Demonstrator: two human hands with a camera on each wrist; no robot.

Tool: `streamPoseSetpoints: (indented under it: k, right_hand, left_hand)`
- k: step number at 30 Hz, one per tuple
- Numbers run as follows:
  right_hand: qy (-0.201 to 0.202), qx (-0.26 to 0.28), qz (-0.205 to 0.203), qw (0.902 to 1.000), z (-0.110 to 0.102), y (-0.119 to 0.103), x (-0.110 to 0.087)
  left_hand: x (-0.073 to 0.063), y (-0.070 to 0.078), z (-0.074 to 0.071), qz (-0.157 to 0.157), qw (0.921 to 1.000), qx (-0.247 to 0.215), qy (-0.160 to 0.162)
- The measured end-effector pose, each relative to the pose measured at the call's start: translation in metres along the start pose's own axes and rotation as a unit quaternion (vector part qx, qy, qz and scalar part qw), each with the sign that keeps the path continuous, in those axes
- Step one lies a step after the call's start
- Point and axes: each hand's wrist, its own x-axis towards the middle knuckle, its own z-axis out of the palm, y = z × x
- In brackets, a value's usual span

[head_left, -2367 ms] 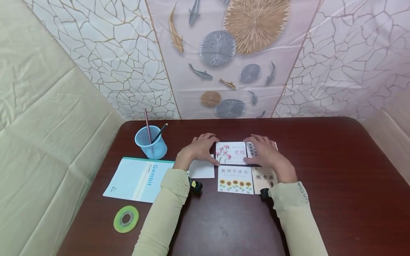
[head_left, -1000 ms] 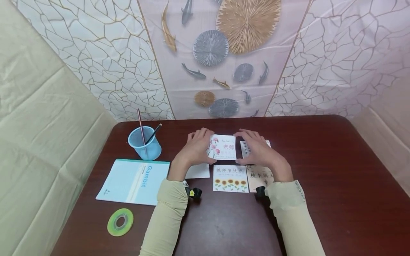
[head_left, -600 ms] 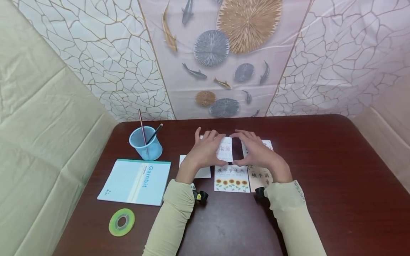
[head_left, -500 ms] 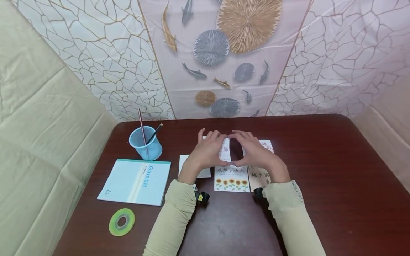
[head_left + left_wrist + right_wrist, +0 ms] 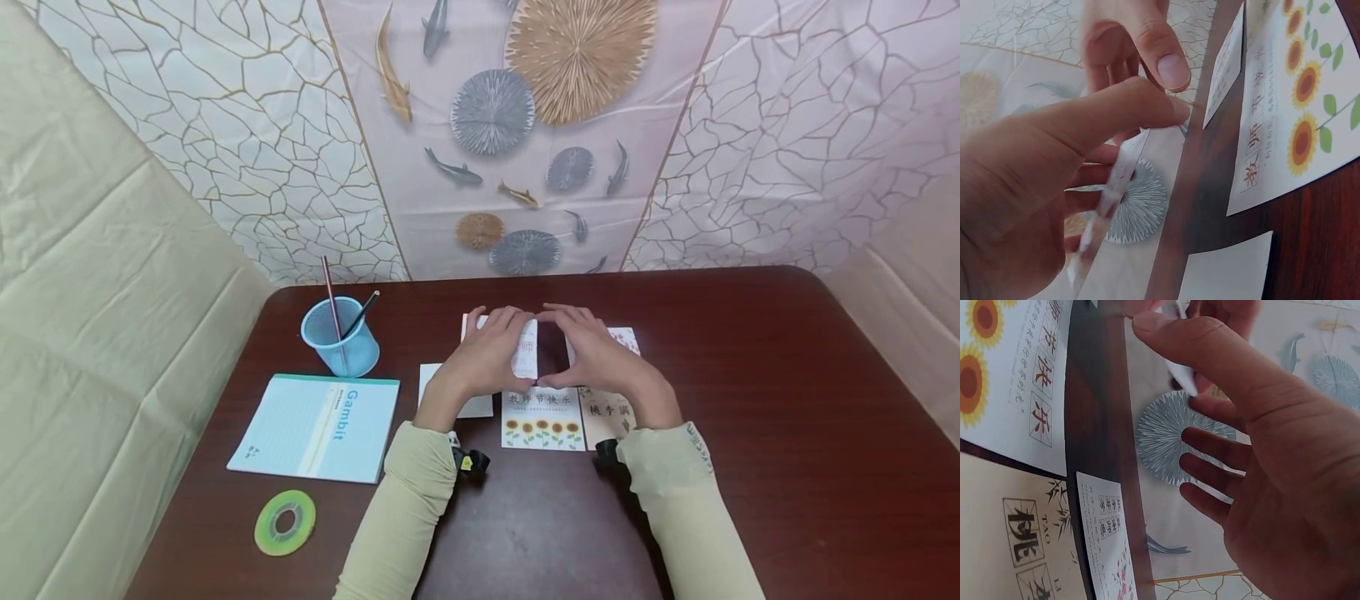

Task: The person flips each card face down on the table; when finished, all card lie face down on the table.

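Observation:
A white greeting card [image 5: 527,354] with Chinese writing is raised off the table, its left part hidden behind my left hand [image 5: 483,354]. That hand holds it between thumb and fingers; in the left wrist view the card [image 5: 1116,181] shows almost edge-on. By the card's right edge is my right hand [image 5: 603,358], its thumb and index tips close to the left hand's tips. In the right wrist view its other fingers [image 5: 1216,447] extend loosely, not wrapped around anything. Below lie a sunflower card [image 5: 543,429] and a beige card [image 5: 606,417]. Another card [image 5: 624,337] is partly covered by the right hand.
A blank white card [image 5: 477,407] lies under the left wrist. To the left are a light-blue notebook [image 5: 322,429], a roll of green tape [image 5: 285,522] and a blue mesh pencil cup [image 5: 341,342] with two pencils. A patterned cloth backdrop stands behind the table.
The flower-printed card has come up off the table between both hands. It has since moved leftward, deeper into the left hand, while the left hand has come right, close to the right fingertips.

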Motion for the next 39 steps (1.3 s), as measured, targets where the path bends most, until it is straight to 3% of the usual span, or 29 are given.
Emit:
streamPoseSetpoints:
  k: [4, 7, 13, 19, 22, 23, 25, 27, 30, 32, 35, 39]
  right_hand:
    - [0.000, 0.007, 0.014, 0.9999, -0.001, 0.000, -0.001]
    - [-0.009, 0.007, 0.026, 0.9996, -0.001, 0.001, -0.001]
    - [-0.015, 0.008, 0.034, 0.9993, 0.002, 0.002, 0.000]
    - [-0.012, 0.007, 0.050, 0.9986, 0.001, 0.005, -0.001]
    - [-0.010, 0.011, 0.050, 0.9986, 0.000, 0.008, -0.002]
    - [-0.011, 0.010, 0.050, 0.9986, -0.001, 0.009, -0.002]
    - [-0.010, 0.009, 0.054, 0.9985, -0.003, 0.011, -0.003]
    - [-0.009, 0.005, 0.063, 0.9979, -0.006, 0.014, -0.006]
    - [-0.007, -0.003, 0.076, 0.9971, -0.009, 0.018, -0.009]
    - [-0.011, -0.009, 0.079, 0.9968, -0.010, 0.021, -0.011]
    - [-0.023, -0.017, 0.078, 0.9966, -0.010, 0.023, -0.013]
    - [-0.042, -0.021, 0.088, 0.9950, -0.008, 0.025, -0.015]
  left_hand:
    - [-0.001, -0.005, -0.003, -0.014, 0.9973, -0.063, 0.036]
    - [-0.002, -0.007, -0.007, -0.004, 0.9873, -0.145, 0.064]
    - [-0.006, -0.012, -0.019, 0.055, 0.9527, -0.279, 0.106]
    - [-0.012, -0.018, -0.026, 0.087, 0.9109, -0.395, 0.085]
    - [-0.012, -0.021, -0.026, 0.090, 0.8964, -0.428, 0.072]
    - [-0.013, -0.022, -0.027, 0.086, 0.8969, -0.428, 0.068]
    - [-0.015, -0.025, -0.027, 0.062, 0.9097, -0.406, 0.061]
    - [-0.017, -0.030, -0.027, 0.024, 0.9321, -0.357, 0.054]
    - [-0.020, -0.037, -0.021, -0.039, 0.9674, -0.248, 0.035]
    - [-0.020, -0.040, -0.014, -0.066, 0.9808, -0.183, 0.013]
    - [-0.018, -0.042, -0.003, -0.086, 0.9877, -0.128, -0.028]
    - [-0.017, -0.042, 0.006, -0.099, 0.9843, -0.128, -0.071]
